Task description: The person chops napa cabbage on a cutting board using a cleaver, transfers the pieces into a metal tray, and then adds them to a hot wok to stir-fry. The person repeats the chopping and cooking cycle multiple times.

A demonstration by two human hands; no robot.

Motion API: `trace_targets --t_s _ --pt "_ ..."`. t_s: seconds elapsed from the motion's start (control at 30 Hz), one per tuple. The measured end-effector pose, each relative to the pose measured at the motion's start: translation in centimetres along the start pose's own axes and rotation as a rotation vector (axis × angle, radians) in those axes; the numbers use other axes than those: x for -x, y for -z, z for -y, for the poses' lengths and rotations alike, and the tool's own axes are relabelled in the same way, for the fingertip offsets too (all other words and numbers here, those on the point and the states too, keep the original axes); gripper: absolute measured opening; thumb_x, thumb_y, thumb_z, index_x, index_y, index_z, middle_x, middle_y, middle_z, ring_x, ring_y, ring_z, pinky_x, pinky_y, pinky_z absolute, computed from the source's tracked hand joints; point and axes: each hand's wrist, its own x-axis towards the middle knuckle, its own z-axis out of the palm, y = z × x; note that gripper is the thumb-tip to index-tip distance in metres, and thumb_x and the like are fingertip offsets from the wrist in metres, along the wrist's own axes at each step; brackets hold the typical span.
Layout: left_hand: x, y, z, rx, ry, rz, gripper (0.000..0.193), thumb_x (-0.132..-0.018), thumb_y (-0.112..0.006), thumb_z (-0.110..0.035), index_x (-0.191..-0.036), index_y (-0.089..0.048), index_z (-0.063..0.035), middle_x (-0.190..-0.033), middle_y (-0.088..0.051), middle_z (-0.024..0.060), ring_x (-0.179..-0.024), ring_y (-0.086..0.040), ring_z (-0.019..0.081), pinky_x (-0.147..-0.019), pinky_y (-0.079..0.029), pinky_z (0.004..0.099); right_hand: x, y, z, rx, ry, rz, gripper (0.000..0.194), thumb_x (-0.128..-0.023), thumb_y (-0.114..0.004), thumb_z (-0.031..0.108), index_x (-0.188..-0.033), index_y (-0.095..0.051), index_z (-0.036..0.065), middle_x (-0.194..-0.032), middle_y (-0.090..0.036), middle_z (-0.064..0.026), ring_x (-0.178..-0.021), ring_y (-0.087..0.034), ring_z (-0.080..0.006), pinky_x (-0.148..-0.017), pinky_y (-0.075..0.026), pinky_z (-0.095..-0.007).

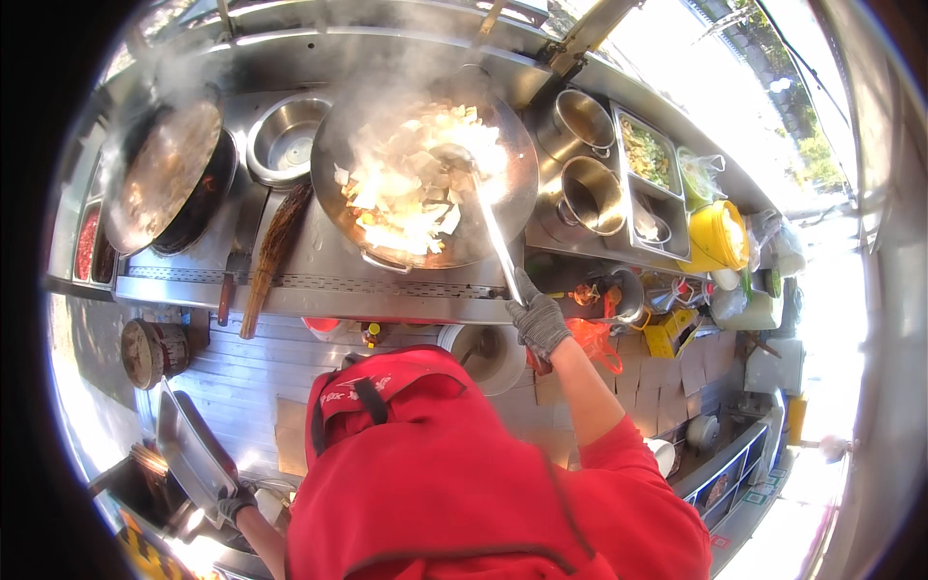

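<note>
A large wok on the steel range holds sliced pale food, perhaps cabbage, under steam and glare. My right hand, in a grey knit glove, grips the long handle of a metal wok ladle. The ladle's head rests among the slices, partly covered by them. Down at the lower left, my left hand, also gloved, holds a rectangular stainless-steel pan by its near end. That pan is tilted steeply, and its inside shows little.
Another steaming wok leans tilted over a dark wok at left. Near it are a steel bowl, a bamboo wok brush and a wooden-handled tool. Steel pots, food pans and a yellow bucket line the right.
</note>
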Motion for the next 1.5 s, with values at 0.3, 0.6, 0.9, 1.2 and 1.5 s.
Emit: trace_targets --t_s 0.3,0.6,0.9,1.2,1.5 --pt "-1.3 1.4 5.2 0.12 0.006 -0.11 0.029 -0.085 -0.072 -0.022 -0.108 -0.064 -0.006 -0.113 -0.067 0.0169 -0.101 -0.063 0.0248 -0.088 -0.047 0.0296 -3.2 -3.3 6.9 -0.939 -0.146 0.244 0.065 -0.095 -0.057 0.015 -0.151 -0.027 0.028 -0.066 -0.051 -0.0021 -0.045 -0.049 -0.0121 -0.041 -0.045 -0.0305" --pt "5.7 3.9 3.0 -0.433 0.037 -0.054 0.06 -0.089 -0.06 -0.051 -0.117 -0.062 0.0016 -0.116 -0.066 0.0212 -0.106 -0.064 0.032 -0.087 -0.05 0.0365 -7.5 -0.3 5.7 -0.581 -0.041 0.041 0.052 -0.092 -0.058 0.006 -0.142 -0.044 0.013 -0.071 -0.052 -0.0022 -0.05 -0.048 -0.0117 -0.041 -0.045 -0.0284" --pt "0.9 1.5 5.3 -0.019 0.035 -0.094 0.041 -0.086 -0.071 -0.038 -0.109 -0.065 -0.0042 -0.109 -0.069 0.0161 -0.096 -0.065 0.0252 -0.08 -0.049 0.0353 -0.1 0.1 6.7 -0.394 -0.03 0.324 0.067 -0.09 -0.062 0.012 -0.15 -0.035 0.017 -0.071 -0.054 -0.0017 -0.052 -0.049 -0.0124 -0.044 -0.046 -0.0298" --pt "0.1 -0.9 3.6 0.045 0.055 -0.028 0.042 -0.086 -0.071 -0.038 -0.11 -0.065 -0.0034 -0.109 -0.069 0.0165 -0.096 -0.065 0.0258 -0.081 -0.049 0.0355 12.8 8.5 6.4 0.332 -0.037 0.196 0.071 -0.09 -0.063 0.022 -0.153 -0.031 0.019 -0.085 -0.065 -0.0144 -0.066 -0.064 -0.0157 -0.073 -0.053 -0.0325" --pt "0.1 -2.8 2.0 0.069 0.041 0.007 0.042 -0.087 -0.07 -0.037 -0.11 -0.064 -0.0027 -0.109 -0.068 0.0169 -0.097 -0.064 0.0264 -0.082 -0.049 0.0357 5.6 3.2 4.2 0.496 0.114 0.22 0.06 -0.096 -0.052 0.025 -0.151 -0.031 0.013 -0.089 -0.065 -0.023 -0.072 -0.068 -0.0275 -0.071 -0.054 -0.0385"
